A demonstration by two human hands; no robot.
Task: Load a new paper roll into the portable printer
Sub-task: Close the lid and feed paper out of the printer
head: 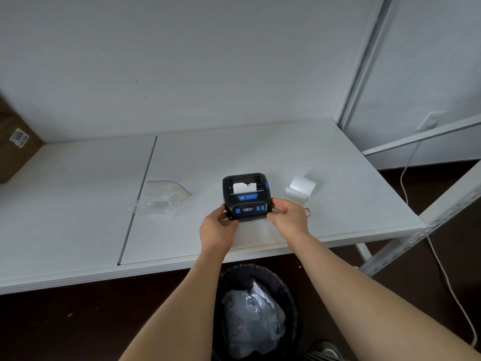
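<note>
A small black portable printer (246, 195) with blue buttons rests on the white table (338, 178), its lid shut and a torn strip of white paper sticking out of the top slot. My left hand (217, 227) grips its near left corner. My right hand (289, 217) grips its near right side. A white paper roll (300, 190), partly unrolled, lies on the table just right of the printer, beyond my right hand.
An empty clear zip bag (162, 198) lies left of the printer. A brown cardboard box (14, 142) stands at the far left. A black waste bin (256, 311) lined with a bag stands below the table edge. A white cable (442, 269) hangs at right.
</note>
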